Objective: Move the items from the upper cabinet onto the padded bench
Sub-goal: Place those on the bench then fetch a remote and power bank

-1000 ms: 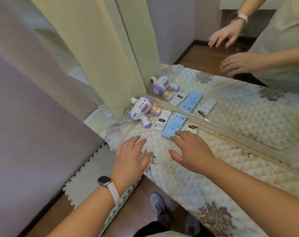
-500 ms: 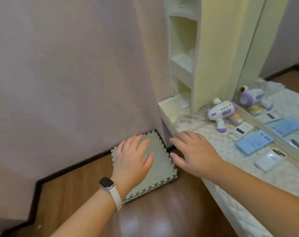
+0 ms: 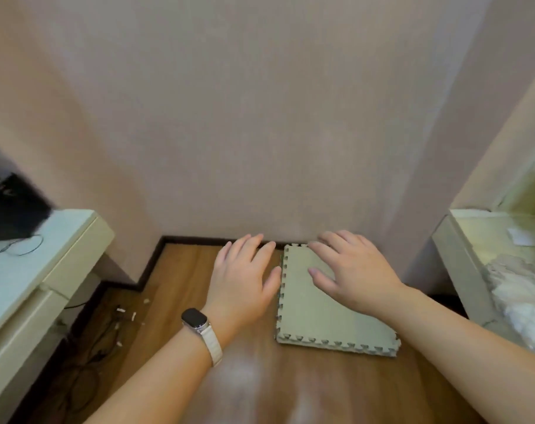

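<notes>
Head view is looking down at both hands, which are reaching forward side by side with palms facing down. The left hand [image 3: 245,280] is lying flat in the air with fingers straight and slightly fanned, gripping nothing, and it is showing above the bare wooden floor [image 3: 180,270]. A smartwatch [image 3: 194,319] on a pale strap is sitting on its wrist, and the bare forearm is running back toward the lower left. The right hand [image 3: 352,270] is also spreading its fingers wide and holding nothing. It is showing over the far corner of a grey-green foam mat tile [image 3: 321,319] lying on the floor against the pinkish wall [image 3: 260,117]; its forearm is stretching in from the lower right. The padded bench [image 3: 523,295] is showing only as a strip of white quilted cover at the right edge, well apart from both hands. Just behind it a cream shelf unit [image 3: 462,258] is holding a slip of paper [image 3: 520,237]. At the left edge a cream desk [image 3: 31,270] is carrying a blurred black object [image 3: 9,209] and a thin cable [image 3: 21,249].
</notes>
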